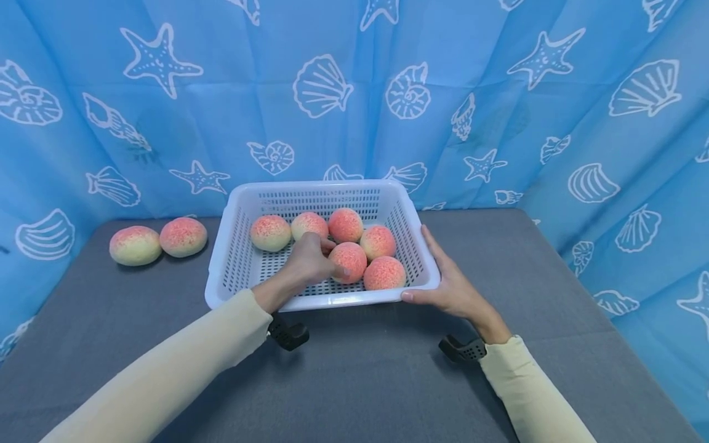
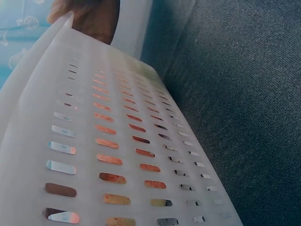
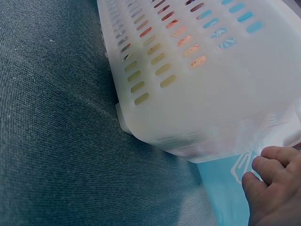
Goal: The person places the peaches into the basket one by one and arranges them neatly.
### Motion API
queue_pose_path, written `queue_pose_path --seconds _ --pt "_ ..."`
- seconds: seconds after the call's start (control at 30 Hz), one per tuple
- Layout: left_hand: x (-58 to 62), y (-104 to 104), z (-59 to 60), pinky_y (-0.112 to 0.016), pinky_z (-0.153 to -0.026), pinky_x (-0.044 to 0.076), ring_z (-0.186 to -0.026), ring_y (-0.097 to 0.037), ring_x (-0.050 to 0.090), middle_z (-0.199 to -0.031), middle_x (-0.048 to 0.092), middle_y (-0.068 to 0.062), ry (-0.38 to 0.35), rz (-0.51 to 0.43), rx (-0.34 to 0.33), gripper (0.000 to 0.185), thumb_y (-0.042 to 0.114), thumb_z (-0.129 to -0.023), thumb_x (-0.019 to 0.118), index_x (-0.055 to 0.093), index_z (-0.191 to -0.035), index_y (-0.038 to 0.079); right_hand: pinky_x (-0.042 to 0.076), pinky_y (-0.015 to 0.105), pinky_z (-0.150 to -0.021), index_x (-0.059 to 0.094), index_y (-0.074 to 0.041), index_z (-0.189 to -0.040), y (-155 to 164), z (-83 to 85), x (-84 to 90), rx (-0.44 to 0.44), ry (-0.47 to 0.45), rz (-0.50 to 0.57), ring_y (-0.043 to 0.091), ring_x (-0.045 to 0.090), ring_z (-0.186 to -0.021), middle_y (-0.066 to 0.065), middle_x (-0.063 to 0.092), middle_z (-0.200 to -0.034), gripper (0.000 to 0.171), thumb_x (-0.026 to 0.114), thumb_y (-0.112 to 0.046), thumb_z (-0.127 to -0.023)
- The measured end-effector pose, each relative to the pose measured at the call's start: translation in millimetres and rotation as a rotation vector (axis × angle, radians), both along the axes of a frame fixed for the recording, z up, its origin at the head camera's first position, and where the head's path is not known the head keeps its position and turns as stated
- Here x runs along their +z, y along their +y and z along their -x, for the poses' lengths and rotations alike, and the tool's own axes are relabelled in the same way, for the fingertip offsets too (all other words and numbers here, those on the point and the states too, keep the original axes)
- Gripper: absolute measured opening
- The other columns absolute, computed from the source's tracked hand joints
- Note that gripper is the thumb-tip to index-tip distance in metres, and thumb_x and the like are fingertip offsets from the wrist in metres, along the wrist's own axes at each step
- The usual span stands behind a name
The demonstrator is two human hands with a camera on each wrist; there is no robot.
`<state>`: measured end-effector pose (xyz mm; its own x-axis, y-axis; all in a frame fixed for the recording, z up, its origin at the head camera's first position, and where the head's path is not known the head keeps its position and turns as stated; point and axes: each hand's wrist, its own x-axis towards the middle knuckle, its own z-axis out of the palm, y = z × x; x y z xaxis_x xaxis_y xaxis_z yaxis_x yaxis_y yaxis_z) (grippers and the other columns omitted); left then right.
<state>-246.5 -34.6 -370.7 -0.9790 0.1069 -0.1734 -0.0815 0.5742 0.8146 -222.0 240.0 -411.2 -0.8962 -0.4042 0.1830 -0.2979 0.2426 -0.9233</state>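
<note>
While the white slotted basket (image 1: 327,203) sits on the grey counter (image 1: 360,381) just ahead of both sleeves, the left hand (image 1: 310,261) reaches over its near rim and curls its fingers round a peach (image 1: 349,261) in the middle of the basket, fingertips on the fruit's near left side. The right hand (image 1: 451,283) lies flat along the basket's right wall with fingers straight, the thumb pressed against the near right corner, so it steadies the basket without closing on it. Five more peaches (image 1: 344,224) crowd about the held one, touching or nearly touching each other: three in a back row, one to the right, one at the front right corner. Two further peaches (image 1: 157,241) lie side by side on the counter, well to the left of the basket and apart from both hands. Each fruit is round and slightly squat, matte, speckled pink-red above and fading to pale yellow below. The basket is thin, smooth, faintly translucent plastic with rows of short oblong slots; in the left wrist view pink fruit shows through the slots of its wall (image 2: 117,155), and in the right wrist view its rounded corner (image 3: 197,117) rests on the counter's woven felt-like cloth. Behind hangs a blue curtain (image 1: 498,111) printed with white shells and starfish.
</note>
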Motion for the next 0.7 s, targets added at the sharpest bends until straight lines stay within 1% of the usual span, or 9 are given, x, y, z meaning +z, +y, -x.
queue_pose_path --seconds 0.07,0.17,0.27,0.33,0.4,0.57,0.7 --pt "-0.5 1 1.1 -0.035 -0.082 0.048 -0.094 -0.021 0.059 -0.108 0.069 -0.009 -0.003 -0.012 0.001 0.045 -0.001 -0.077 0.085 0.073 -0.12 0.001 0.054 0.05 -0.09 0.0 -0.027 -0.165 0 0.1 0.4 -0.002 0.0 -0.001 0.05 0.045 -0.133 0.018 0.019 -0.165 0.125 0.086 -0.006 -0.077" --pt "-0.5 1 1.5 -0.037 -0.085 0.05 -0.098 -0.023 0.06 -0.113 0.068 -0.011 -0.016 -0.022 0.008 0.048 -0.001 -0.077 0.085 0.071 -0.123 0.0 0.054 0.049 -0.09 0.001 -0.028 -0.165 1 -0.2 0.4 -0.004 0.002 -0.001 0.05 0.045 -0.132 0.018 0.02 -0.165 0.125 0.086 -0.006 -0.077" --pt "0.1 0 0.2 -0.04 -0.095 0.051 -0.112 -0.026 0.061 -0.125 0.065 -0.015 -0.026 -0.04 0.022 0.058 0.001 -0.077 0.086 0.065 -0.131 -0.003 0.055 0.047 -0.089 0.001 -0.029 -0.165 1 -0.9 -0.2 -0.001 0.0 0.003 0.05 0.046 -0.132 0.019 0.02 -0.165 0.124 0.086 -0.005 -0.077" --pt "1.5 -2 -1.6 -0.043 -0.101 0.048 -0.123 -0.029 0.058 -0.134 0.061 -0.017 -0.031 -0.06 0.027 0.065 0.003 -0.078 0.086 0.06 -0.136 -0.003 0.055 0.046 -0.089 0.001 -0.028 -0.165 1 -1.5 -0.7 0.001 -0.004 0.007 0.05 0.046 -0.131 0.019 0.02 -0.165 0.124 0.086 -0.005 -0.077" --pt "3.2 -6 -3.9 -0.045 -0.106 0.045 -0.131 -0.031 0.054 -0.141 0.057 -0.017 -0.018 -0.092 0.013 0.069 0.006 -0.079 0.086 0.056 -0.14 -0.003 0.055 0.046 -0.088 0.0 -0.026 -0.165 0 -2.1 -0.8 0.004 -0.007 0.009 0.05 0.046 -0.131 0.02 0.02 -0.165 0.124 0.086 -0.005 -0.077" --pt "12.2 -21 -10.4 -0.044 -0.108 0.043 -0.134 -0.03 0.053 -0.144 0.056 -0.016 0.045 -0.181 -0.043 0.069 0.01 -0.082 0.085 0.054 -0.143 -0.002 0.055 0.047 -0.089 0.0 -0.027 -0.165 0 -2.6 0.0 0.005 -0.003 0.006 0.051 0.045 -0.132 0.02 0.018 -0.165 0.124 0.086 -0.006 -0.077" --pt "22.5 -33 -18.8 -0.041 -0.107 0.044 -0.132 -0.027 0.055 -0.145 0.056 -0.015 0.094 -0.257 -0.066 0.07 0.01 -0.083 0.085 0.053 -0.144 -0.002 0.055 0.048 -0.089 0.0 -0.028 -0.165 1 -1.9 0.8 0.008 0.004 0.015 0.052 0.045 -0.132 0.02 0.018 -0.165 0.125 0.086 -0.006 -0.077"
